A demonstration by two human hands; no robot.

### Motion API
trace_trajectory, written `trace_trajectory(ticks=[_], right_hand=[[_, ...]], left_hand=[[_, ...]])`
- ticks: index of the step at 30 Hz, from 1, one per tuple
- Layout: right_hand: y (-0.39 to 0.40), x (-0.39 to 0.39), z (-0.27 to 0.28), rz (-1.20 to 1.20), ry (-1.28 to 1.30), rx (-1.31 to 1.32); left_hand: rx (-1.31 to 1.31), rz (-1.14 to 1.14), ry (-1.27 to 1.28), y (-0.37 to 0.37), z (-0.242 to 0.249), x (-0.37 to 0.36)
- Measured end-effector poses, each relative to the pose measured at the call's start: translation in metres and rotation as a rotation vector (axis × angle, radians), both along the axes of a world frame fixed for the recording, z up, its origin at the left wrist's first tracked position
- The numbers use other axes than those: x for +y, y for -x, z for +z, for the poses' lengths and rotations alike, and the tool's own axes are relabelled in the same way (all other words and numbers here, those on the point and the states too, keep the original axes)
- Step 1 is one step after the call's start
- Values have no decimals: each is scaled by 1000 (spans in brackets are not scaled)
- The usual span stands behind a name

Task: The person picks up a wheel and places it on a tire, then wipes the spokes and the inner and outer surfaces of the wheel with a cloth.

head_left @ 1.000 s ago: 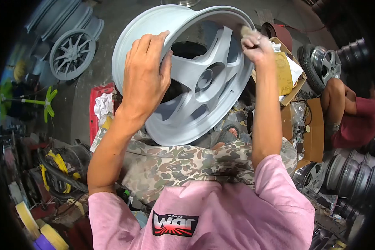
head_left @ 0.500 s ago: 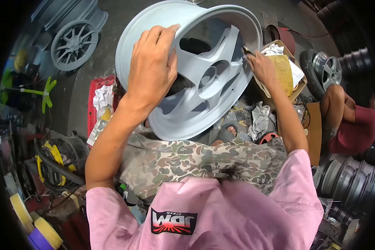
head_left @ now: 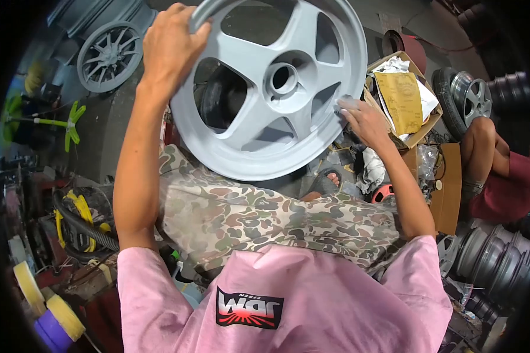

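Observation:
A light grey, five-spoke wheel rim stands tilted in front of me, its face turned up toward my head and its lower edge near my lap. My left hand is closed around the upper left edge of the wheel rim, thumb on the front lip. At the right side of the lip, my right hand has its fingers bent together against the inner edge. A small greyish piece shows at those fingertips, too blurred to name. Through the openings between the spokes, a dark tire is partly visible.
On the right stands a cardboard box with brown sandpaper sheets and white paper. Beyond it are a tire and a seated person's leg. Other wheels stand at upper left. A black hose lies at left.
The wheel rim has tipped and turned so its face shows more fully. My left hand has moved up and left with its edge; my right hand has slid lower along the lip.

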State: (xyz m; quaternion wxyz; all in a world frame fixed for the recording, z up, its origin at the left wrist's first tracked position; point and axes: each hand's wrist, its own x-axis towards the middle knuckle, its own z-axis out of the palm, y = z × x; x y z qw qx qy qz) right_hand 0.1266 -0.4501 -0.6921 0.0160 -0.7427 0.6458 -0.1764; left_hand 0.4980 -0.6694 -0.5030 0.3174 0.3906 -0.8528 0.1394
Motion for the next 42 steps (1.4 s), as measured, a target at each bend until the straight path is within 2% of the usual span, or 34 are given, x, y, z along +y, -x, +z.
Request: trace_trajectory(ticks=[1,2,4,6,8,9,10,12,14,15,16,18,19,21,22,24,26,27,28,30,31,33,34,36,37,38,40,41,42], right_hand=[[-7,-10,-3,29,46,126],[-13,-18,-4,28,48,125],[-22,-35,-7,-100,45,379],[-40,-30,-31,77,-7,325],[-60,-11,-35,228,-127,146],[-54,-11,-35,292,-51,84],[-46,-18,-6,233,-176,196],[-16,-46,12,75,-123,407],[7,-80,28,53,96,562],[11,-91,30,105,96,693],[6,-89,25,114,98,692],[-8,-70,7,90,56,479],[-21,-58,-6,89,-79,270],[-58,-33,-16,171,-212,200],[-91,-22,5,108,-237,20],[-92,-29,-38,-141,-151,-234],[-94,-59,-6,-523,-634,-1148],[-97,-72,7,-507,-590,-1555],[-91,-90,15,-497,-588,-1554],[-70,-122,22,-550,-586,-2009],[-59,-127,13,-550,-582,-2011],[-27,-127,-16,-575,-405,-2140],[16,-132,-40,-459,-573,-2409],[6,-136,-19,-721,-404,-2175],[-6,-138,-11,-805,-285,-2144],[-22,-138,-5,-808,-289,-2140],[-46,-137,-2,-684,-203,-1914],[-54,-126,-6,-578,-321,-1891],[-80,-107,5,-506,-409,-1729]], left_hand=[[-5,-4,5,-6,0,-12],[-18,59,-44,-12,-2,-23],[-25,134,-92,-17,-3,-34],[-22,162,-77,-23,-3,-42],[-6,167,-82,-26,2,-46],[6,164,-85,-26,1,-47],[8,163,-94,-28,-4,-49],[-12,189,-43,-33,-10,-63],[11,184,-53,-41,-23,-66],[32,145,-41,-46,-26,-63],[52,109,-31,-52,-28,-62],[90,128,-111,-59,-32,-57],[125,138,-189,-60,-34,-54],[151,138,-177,-59,-37,-56],[174,123,-163,-56,-38,-58],[194,95,-158,-55,-38,-62],[206,63,-165,-52,-43,-59],[219,75,-207,-51,-41,-59],[233,92,-245,-53,-38,-59],[224,100,-228,-56,-33,-53],[228,101,-237,-56,-33,-53],[241,98,-250,-53,-36,-54],[224,83,-213,-55,-39,-56],[191,74,-177,-60,-40,-61],[215,64,-205,-58,-40,-59],[245,55,-227,-56,-39,-58],[238,66,-198,-50,-32,-45],[228,69,-171,-49,-29,-40],[229,74,-176,-48,-27,-38]])
